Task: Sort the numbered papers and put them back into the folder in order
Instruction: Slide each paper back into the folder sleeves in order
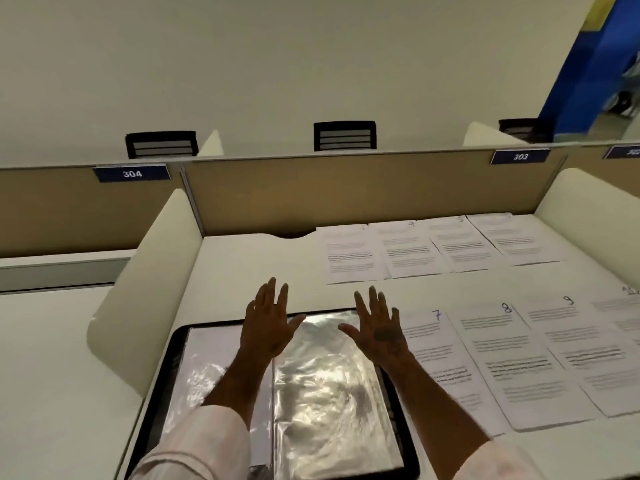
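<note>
A black folder (180, 344) with shiny clear sleeves lies open on the desk in front of me. My left hand (268, 320) hovers over its top middle, fingers spread, holding nothing. My right hand (379, 327) is spread the same way over the folder's top right corner. To the right lies a near row of papers numbered 7 (440, 362), 8 (512, 368), 9 (581, 344) and one cut off by the frame edge. A far row holds papers marked 3 (349, 254), 4 (408, 249), 5 (460, 242) and one more (512, 237).
A tan divider panel (311, 192) closes the back of the desk, with labels 304 (131, 173) and 303 (520, 156). Cream side partitions stand at left (149, 271) and right (588, 199). Black chair backs (344, 135) show beyond the divider.
</note>
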Demonstrator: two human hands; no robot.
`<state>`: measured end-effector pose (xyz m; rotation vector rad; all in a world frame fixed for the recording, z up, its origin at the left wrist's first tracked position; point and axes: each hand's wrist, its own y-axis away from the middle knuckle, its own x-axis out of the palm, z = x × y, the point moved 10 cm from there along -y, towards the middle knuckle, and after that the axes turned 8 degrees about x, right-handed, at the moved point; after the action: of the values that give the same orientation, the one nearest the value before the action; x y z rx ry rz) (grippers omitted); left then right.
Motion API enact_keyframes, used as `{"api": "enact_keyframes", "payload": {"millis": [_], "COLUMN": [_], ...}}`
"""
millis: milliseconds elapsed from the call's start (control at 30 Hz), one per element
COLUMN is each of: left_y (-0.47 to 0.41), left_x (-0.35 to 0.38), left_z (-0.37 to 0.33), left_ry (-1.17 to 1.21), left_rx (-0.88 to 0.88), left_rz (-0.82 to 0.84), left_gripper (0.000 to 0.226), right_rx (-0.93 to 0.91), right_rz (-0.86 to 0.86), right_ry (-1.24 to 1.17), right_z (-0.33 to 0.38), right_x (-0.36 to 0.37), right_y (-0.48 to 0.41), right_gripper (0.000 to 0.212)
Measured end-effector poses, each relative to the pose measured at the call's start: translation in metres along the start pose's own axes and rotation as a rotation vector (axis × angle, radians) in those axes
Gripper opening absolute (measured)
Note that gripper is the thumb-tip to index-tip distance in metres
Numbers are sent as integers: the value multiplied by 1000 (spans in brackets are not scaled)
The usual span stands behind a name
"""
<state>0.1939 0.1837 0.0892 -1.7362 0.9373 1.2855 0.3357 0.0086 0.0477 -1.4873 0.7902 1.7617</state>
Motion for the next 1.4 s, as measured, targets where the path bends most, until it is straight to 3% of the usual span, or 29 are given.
{"api": "enact_keyframes", "payload": {"millis": [300, 567, 700, 867, 1100, 1200, 1400], "left_y": [-121, -209, -246, -291, -323, -331, -332], "left_x": [37, 79, 97, 145, 200, 208, 209], "left_z": [-38, -25, -8, 11, 32, 34, 33], "left_ry": [-22, -28, -3, -15, 116, 116, 158], "left_rx": [-44, -126, -241, -280, -515, -592, -616], "left_rz": [30, 64, 53, 180, 194, 159, 114], "left_gripper": [82, 87, 90, 85, 88, 90, 75], "right_rx": [2, 83, 190, 277, 309, 298, 280], "right_rz": [6, 48, 44, 10, -33, 50, -14], "right_ry": [-19, -23, -45, -62, 36, 63, 50], "right_z": [-68, -93, -102, -108, -99, -91, -77], "right_x": [-3, 23, 33, 52, 82, 103, 113], "right_y": [-118, -209, -256, -308, -352, -355, -350], "right_gripper": [89, 88, 75, 57, 68, 79, 75]}}
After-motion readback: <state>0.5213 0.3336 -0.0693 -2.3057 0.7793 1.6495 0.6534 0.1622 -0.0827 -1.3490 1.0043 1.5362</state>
